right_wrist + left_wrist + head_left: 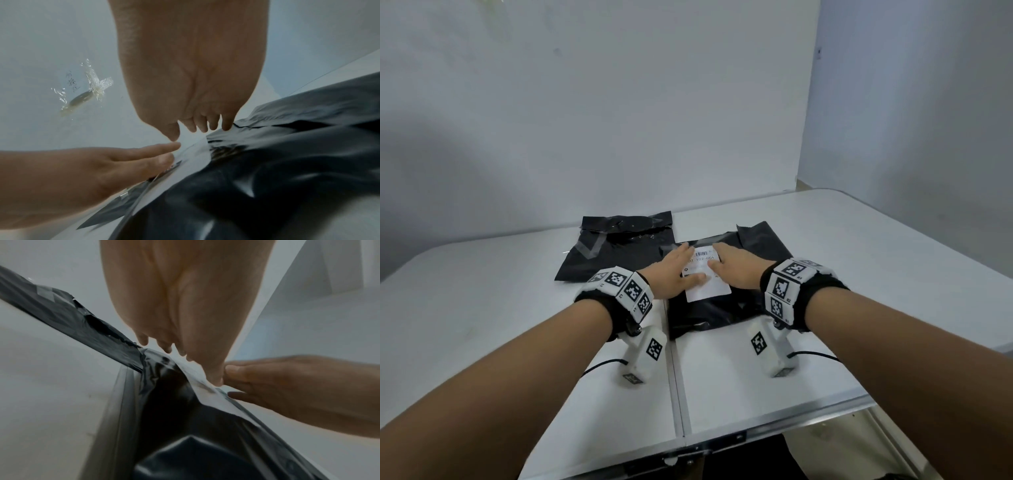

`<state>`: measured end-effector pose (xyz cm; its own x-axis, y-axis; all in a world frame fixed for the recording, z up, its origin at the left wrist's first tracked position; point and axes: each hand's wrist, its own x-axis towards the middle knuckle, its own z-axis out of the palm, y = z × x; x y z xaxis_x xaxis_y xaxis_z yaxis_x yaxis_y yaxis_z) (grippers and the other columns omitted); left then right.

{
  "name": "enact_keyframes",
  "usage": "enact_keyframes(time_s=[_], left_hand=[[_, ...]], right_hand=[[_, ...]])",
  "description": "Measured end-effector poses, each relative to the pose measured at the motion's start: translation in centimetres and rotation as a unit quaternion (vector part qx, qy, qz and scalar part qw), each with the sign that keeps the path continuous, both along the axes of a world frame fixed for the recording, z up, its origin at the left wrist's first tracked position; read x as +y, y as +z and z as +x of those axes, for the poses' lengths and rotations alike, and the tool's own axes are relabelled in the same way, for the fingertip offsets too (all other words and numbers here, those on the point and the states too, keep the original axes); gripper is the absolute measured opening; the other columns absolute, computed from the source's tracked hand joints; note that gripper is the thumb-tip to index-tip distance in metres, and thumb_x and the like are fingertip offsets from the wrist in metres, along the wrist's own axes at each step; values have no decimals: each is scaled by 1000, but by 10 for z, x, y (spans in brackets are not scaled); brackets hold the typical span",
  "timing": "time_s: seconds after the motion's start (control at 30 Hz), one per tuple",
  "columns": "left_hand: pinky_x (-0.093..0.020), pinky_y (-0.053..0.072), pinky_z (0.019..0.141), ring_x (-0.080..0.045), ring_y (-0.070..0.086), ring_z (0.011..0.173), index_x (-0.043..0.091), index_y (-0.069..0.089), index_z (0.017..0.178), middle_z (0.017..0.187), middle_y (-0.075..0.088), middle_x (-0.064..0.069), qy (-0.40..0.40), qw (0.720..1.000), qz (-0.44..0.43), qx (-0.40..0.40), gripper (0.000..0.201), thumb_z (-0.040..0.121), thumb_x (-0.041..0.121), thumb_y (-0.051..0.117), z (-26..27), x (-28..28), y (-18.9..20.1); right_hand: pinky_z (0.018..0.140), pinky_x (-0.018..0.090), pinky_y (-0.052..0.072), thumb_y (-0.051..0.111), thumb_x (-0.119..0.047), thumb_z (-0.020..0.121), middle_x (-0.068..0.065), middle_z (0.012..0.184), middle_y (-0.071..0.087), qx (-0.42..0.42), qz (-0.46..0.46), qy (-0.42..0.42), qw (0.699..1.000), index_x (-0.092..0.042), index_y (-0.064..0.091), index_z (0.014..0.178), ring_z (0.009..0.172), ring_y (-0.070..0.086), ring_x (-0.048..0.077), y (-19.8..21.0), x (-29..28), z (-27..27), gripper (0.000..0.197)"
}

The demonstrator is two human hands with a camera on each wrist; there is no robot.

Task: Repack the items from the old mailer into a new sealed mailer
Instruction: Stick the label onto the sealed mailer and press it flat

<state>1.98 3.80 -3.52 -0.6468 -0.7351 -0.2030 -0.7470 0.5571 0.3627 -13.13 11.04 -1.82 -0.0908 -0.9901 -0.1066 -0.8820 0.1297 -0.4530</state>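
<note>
A bulging black mailer [709,315] lies on the white table in front of me, a white shipping label [705,277] on its top face. Both hands lie flat on that label with straight fingers: my left hand [674,270] on its left side, my right hand [736,267] on its right side. Behind and to the left lies a flatter black mailer [616,250] with torn edges and strips of clear tape. In the left wrist view the left palm [185,313] hovers over the black plastic [174,402]. The right wrist view shows right fingertips [203,128] touching the mailer [287,162].
The white folding table [842,274] has a seam [674,377] running toward me down its middle and a metal front edge. A grey-white wall stands close behind. In the right wrist view a small item is taped to the wall [82,95].
</note>
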Motion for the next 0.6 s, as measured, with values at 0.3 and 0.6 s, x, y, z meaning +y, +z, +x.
enact_keyframes(time_s=[0.3,0.6], left_hand=[[-36,14,119,-25,10,148,9,14,151,157,17,-6,-22,999,10,-43,71,95,38,49,-16,-15,-10],[-36,2,122,-14,-8,149,10,-5,152,161,-7,-4,21,997,33,-63,92,91,57,44,-6,-13,-17]], right_hand=[[104,32,37,45,-17,97,14,141,47,6,103,1,995,-4,37,141,126,49,29,-15,-39,18,46],[117,42,20,31,-26,102,20,152,25,73,117,-11,990,0,26,146,142,24,34,-32,-43,12,51]])
